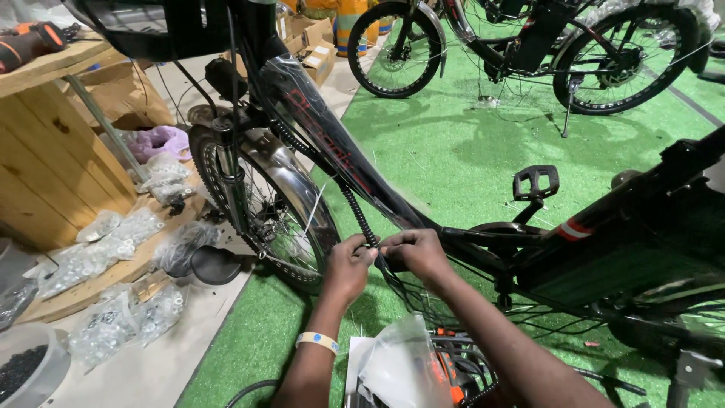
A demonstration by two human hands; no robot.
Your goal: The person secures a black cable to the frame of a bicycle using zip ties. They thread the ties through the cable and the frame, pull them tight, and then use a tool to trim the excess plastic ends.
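Left hand: the left hand [349, 266], a pale wristband with a blue dot [317, 341] on its wrist, is closed in a pinch on the black spiral-wrapped cable bundle [355, 208] at the bundle's lower end.
Right hand: the right hand [414, 253] is curled shut just beside the left, knuckles up, fingers closed on the same bundle; the two hands nearly touch.
Cable bundle: from the grip it runs up and away along the underside of the black plastic-wrapped bicycle down tube [332, 147]; below the grip, loose thin black wires [423, 302] fan out toward the person.
Around the grip: the spoked front wheel with its silver mudguard [291, 193] stands just beyond the left hand; a black pedal [535, 181] sits well off past the right hand; a clear plastic bag [400, 366] lies under the forearms on the green artificial turf [453, 151].
Step in hand: by the look of it, gathering or winding the spiral wrap around the wires where they leave the frame.
Next move calls for: judging from the loose strands, keeping them pinched together in one hand while the other feeds the wrap on, without letting the bundle sag from the tube.
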